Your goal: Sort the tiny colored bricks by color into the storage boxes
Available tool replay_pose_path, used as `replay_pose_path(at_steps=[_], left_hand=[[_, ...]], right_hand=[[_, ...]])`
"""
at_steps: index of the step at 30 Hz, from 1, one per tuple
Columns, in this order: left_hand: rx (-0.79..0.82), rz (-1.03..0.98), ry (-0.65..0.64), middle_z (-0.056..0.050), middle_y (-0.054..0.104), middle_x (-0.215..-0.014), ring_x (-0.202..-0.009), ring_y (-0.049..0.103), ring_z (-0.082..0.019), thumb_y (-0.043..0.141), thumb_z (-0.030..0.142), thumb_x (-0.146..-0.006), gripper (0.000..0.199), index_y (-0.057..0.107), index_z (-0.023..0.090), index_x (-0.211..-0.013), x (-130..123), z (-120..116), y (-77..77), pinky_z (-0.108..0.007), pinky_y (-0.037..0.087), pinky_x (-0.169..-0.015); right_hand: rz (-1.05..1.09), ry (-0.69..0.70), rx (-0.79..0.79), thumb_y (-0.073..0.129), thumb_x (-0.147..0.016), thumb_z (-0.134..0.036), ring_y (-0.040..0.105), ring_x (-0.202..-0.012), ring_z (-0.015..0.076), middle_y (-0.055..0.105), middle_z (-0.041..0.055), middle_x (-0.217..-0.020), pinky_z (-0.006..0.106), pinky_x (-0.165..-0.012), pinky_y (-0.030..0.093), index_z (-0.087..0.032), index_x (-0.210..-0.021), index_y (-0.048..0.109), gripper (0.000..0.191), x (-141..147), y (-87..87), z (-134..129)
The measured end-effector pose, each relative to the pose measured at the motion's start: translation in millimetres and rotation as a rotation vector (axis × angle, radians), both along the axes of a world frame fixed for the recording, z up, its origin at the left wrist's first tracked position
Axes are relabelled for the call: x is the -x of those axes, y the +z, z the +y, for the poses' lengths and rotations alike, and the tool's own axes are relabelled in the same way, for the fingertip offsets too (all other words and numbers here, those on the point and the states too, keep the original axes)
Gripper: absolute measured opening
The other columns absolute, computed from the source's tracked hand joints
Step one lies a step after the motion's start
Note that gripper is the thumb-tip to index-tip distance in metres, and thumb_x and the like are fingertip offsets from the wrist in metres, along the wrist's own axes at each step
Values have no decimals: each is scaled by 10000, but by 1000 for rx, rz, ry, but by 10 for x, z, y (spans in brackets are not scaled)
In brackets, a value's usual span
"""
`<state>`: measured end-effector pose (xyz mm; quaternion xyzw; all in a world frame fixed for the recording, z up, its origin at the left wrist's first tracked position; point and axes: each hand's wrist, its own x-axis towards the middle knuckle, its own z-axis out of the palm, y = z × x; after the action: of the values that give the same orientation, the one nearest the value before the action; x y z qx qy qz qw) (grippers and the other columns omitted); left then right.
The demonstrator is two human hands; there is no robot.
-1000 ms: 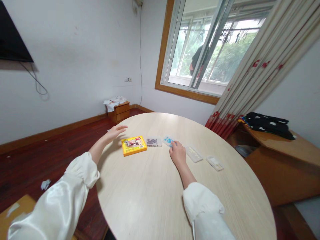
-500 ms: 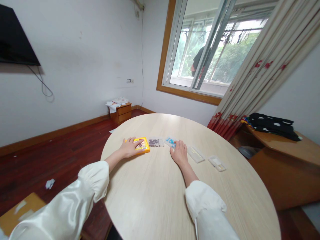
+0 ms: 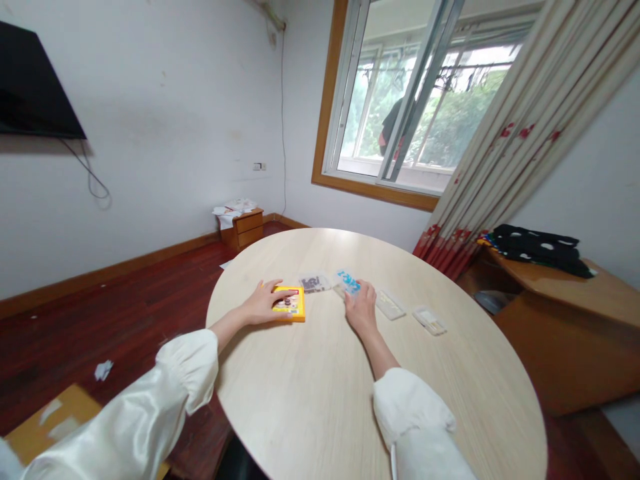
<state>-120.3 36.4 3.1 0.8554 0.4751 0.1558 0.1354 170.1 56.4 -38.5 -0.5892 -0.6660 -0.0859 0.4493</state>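
My left hand is closed around the left side of a flat yellow box, its thumb lying across the printed top. My right hand grips the near right edge of a clear plastic case with blue pieces. That case looks tilted up a little from the table, and its far left edge lies close to a clear case with dark pieces. To the right of my right hand are a clear case with pale pieces and a smaller clear case.
All of these rest on a round pale wooden table. Beyond it stand a low cabinet with papers and a window, where a person is partly visible. A wooden desk with dark cloth is at right.
The yellow box has slid slightly toward me with my left hand. My right hand has taken hold of the case with blue pieces, which is now more tilted.
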Motion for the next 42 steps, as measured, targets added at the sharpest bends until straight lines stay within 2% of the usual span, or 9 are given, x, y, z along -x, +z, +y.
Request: replay_pose_path(at_steps=[4,8,13,16,21,25,29,35,42], left_hand=[[17,-378,-5,-151,284,-1412,-1307,321,-286,635,487,-717,833,262,209,-1408,-139,-57,-155,-461,261,-1089],[63,-636,19,-168,224,-1440,-1298,342,-276,655,419,-713,976,57,188,-1449,-304,-87,-312,-448,299,-1079],[-2,-536,-33,-145,272,-1428,-1318,315,-286,668,409,-707,849,254,194,-1417,-333,-113,-310,-448,271,-1101],[-17,-449,-42,-124,330,-1389,-1337,291,-276,634,399,-746,642,433,199,-1322,-317,-136,-258,-424,256,-1116],[-6,-443,20,-124,365,-1322,-1292,361,-267,643,386,-736,573,490,187,-1251,-324,-166,-222,-415,273,-1114],[11,-469,42,-116,372,-1290,-1278,377,-272,692,390,-687,585,502,192,-1203,-329,-172,-234,-427,286,-1107],[21,-477,23,-137,343,-1310,-1282,359,-282,745,384,-624,683,475,160,-1210,-330,-176,-232,-430,282,-1107],[0,-516,7,-96,424,-1151,-1120,481,-239,760,351,-602,619,488,162,-1124,-337,-194,-201,-412,390,-1019],[7,-567,4,-81,482,-1123,-1073,505,-234,737,307,-635,580,464,184,-1131,-332,-196,-203,-407,417,-972]], right_hand=[[168,145,-132,452,-874,-314,392,-1195,258,441,147,-1212,484,-1009,353,-183,-1220,397,374,123,36,-149],[120,397,-21,443,-882,-302,398,-1236,240,450,142,-1277,486,-1042,341,-203,-1222,452,355,360,66,-333],[-35,672,149,498,-859,-318,387,-1281,234,471,129,-1344,473,-1075,305,-203,-1177,556,343,486,87,-413],[75,610,146,471,-872,-350,377,-1302,222,472,116,-1365,463,-1087,292,-207,-1219,545,383,433,74,-310],[266,316,118,334,-885,-232,370,-1315,201,487,125,-1360,465,-1091,289,-159,-1264,517,427,300,9,97],[29,328,219,348,-817,-96,288,-1363,199,458,103,-1393,480,-1095,262,-177,-1268,519,488,286,1,323],[-166,297,263,494,-786,-161,271,-1367,245,442,135,-1398,504,-1075,254,-170,-1105,593,335,322,41,319],[-109,289,300,588,-733,-288,331,-1319,254,481,147,-1322,488,-1057,255,-167,-946,532,252,304,55,284],[-6,265,278,636,-684,-329,526,-977,227,547,61,-997,404,-895,404,-195,-905,508,289,255,48,304]])
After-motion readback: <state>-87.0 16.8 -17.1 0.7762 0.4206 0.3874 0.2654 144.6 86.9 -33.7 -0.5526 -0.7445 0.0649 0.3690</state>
